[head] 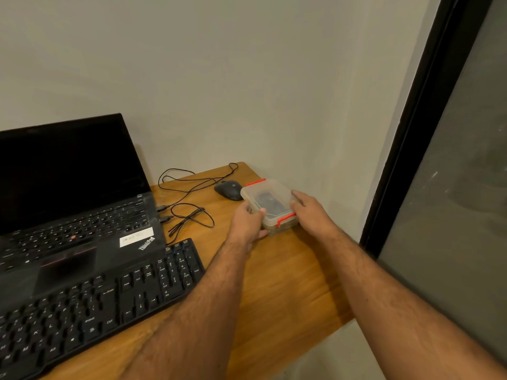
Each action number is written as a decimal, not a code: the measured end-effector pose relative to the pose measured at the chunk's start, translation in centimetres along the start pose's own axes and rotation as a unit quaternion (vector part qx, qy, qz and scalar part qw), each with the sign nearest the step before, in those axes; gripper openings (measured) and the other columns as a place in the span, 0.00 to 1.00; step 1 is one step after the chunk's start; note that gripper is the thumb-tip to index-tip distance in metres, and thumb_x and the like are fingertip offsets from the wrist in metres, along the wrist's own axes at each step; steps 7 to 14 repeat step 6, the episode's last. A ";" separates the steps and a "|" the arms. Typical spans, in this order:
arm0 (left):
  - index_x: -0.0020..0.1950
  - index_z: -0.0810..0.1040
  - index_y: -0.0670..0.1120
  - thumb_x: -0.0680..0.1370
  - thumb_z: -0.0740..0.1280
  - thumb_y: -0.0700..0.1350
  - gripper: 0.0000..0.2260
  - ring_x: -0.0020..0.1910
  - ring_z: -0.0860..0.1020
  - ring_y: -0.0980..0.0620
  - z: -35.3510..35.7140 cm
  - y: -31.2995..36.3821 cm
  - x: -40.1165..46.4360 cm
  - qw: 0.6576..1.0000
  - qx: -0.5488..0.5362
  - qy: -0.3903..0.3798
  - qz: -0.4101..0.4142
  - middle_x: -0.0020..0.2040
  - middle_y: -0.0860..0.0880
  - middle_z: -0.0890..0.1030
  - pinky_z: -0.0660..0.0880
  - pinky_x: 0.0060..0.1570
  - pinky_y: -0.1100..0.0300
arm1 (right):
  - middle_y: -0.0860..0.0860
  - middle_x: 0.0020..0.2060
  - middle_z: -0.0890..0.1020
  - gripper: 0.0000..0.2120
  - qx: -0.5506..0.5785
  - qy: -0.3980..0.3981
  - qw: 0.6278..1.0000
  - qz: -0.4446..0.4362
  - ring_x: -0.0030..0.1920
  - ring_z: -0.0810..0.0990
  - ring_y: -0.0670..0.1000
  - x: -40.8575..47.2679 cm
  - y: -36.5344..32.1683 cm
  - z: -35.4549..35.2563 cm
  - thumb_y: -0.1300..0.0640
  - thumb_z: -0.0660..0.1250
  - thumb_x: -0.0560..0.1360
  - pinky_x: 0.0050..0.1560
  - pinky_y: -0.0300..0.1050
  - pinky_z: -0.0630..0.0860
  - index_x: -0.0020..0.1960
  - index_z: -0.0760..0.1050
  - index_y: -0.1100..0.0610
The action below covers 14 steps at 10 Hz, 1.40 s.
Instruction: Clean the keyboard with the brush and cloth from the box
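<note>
A translucent plastic box (270, 197) with red clips and its lid on sits near the far right corner of the wooden table (285, 283). Something dark shows dimly through the lid; the brush and cloth cannot be made out. My left hand (248, 220) grips the box's near-left corner, thumb on the lid. Against the right side of the box, my right hand (312, 212) holds it with fingers wrapped on the edge. The black external keyboard (104, 305) lies at the lower left, in front of the laptop.
An open black laptop (68, 193) with a dark screen stands at the left. A black mouse (229, 190) lies just left of the box, with thin black cables (192, 212) looped between it and the laptop. The wall is close behind; a dark-framed glass pane (439, 160) stands at the right.
</note>
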<state>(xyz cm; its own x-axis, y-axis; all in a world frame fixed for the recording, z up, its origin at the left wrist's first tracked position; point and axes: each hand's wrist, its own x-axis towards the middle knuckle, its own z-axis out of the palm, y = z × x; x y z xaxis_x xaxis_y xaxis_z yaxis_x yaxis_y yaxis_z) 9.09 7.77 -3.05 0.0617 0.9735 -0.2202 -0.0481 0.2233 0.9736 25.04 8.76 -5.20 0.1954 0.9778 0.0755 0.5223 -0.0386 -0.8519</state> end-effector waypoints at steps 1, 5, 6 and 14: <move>0.77 0.66 0.49 0.83 0.61 0.38 0.21 0.48 0.80 0.55 0.1 0.1 -0.2 1.000 -0.002 0.004 -0.001 0.69 0.49 0.76 0.83 0.46 0.55 | 0.53 0.73 0.70 0.22 0.004 -0.002 1.000 0.000 0.71 0.70 0.53 -0.1 0.0 0.1 0.55 0.55 0.84 0.72 0.48 0.67 0.77 0.64 0.58; 0.77 0.66 0.47 0.85 0.61 0.46 0.20 0.51 0.76 0.57 0.0 0.4 -3.4 0.994 0.081 0.041 0.066 0.60 0.54 0.77 0.80 0.53 0.55 | 0.54 0.77 0.63 0.24 -0.049 0.022 0.998 0.020 0.75 0.64 0.53 -1.8 -1.5 -0.4 0.50 0.49 0.85 0.75 0.50 0.61 0.80 0.55 0.55; 0.77 0.66 0.44 0.83 0.63 0.48 0.23 0.64 0.75 0.51 -1.5 0.9 -5.2 0.977 0.172 0.051 0.119 0.71 0.47 0.74 0.71 0.63 0.59 | 0.55 0.77 0.64 0.25 -0.085 0.064 0.994 -0.013 0.76 0.62 0.54 -3.1 -1.7 -0.5 0.48 0.50 0.85 0.76 0.51 0.59 0.79 0.57 0.57; 0.77 0.66 0.44 0.83 0.63 0.48 0.23 0.64 0.75 0.51 -1.5 0.9 -5.2 0.977 0.172 0.051 0.119 0.71 0.47 0.74 0.71 0.63 0.59 | 0.55 0.77 0.64 0.25 -0.085 0.064 0.994 -0.013 0.76 0.62 0.54 -3.1 -1.7 -0.5 0.48 0.50 0.85 0.76 0.51 0.59 0.79 0.57 0.57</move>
